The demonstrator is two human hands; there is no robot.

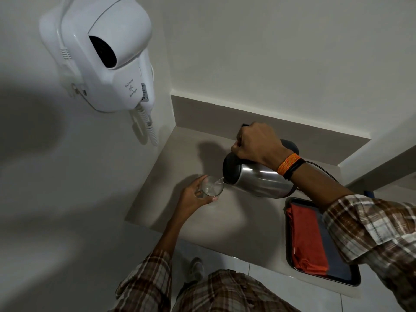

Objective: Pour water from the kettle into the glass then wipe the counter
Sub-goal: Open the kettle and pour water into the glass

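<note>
A steel kettle (258, 181) with a black lid is tipped to the left, its spout over a clear glass (212, 186). A thin stream of water runs from the spout into the glass. My right hand (254, 143) grips the kettle's black handle from above. My left hand (193, 198) wraps around the glass, which stands on the beige counter (236, 221). A folded orange cloth (308, 239) lies in a dark tray (290, 255) at the right.
A white wall-hung hair dryer (105, 52) with a coiled cord hangs on the left wall above the counter's corner. The kettle's black base and cord (324, 167) sit behind my right wrist. The counter's front edge runs just ahead of my body.
</note>
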